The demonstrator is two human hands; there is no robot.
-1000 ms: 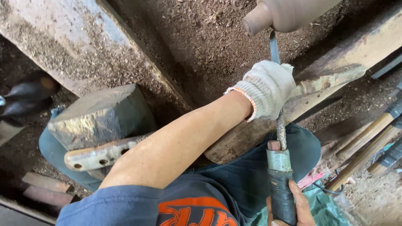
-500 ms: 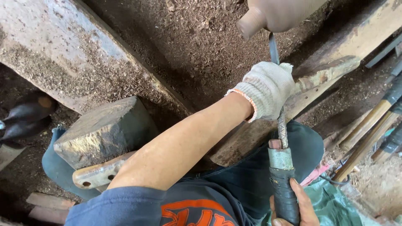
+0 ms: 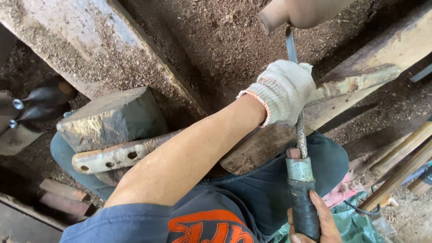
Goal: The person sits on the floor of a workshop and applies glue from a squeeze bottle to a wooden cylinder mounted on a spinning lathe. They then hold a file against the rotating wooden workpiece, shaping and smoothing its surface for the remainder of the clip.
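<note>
Grey metal block (image 3: 112,118) beside drilled flat bar (image 3: 119,156), sawdust-strewn beam (image 3: 81,40), wooden sticks (image 3: 400,166).

left hand (image 3: 283,92) wears a knit cotton work glove, off-white and a bit grubby, with an orange-stitched cuff edge at the wrist. forearm's bare above it. right hand (image 3: 321,220) has no glove at all. short blue sleeve up top, dark navy shirt with a big orange print on the front, and dark blue trousers over the knees.

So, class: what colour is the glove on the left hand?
White knit with an orange-trimmed cuff: the glove, seen in the head view.
</note>
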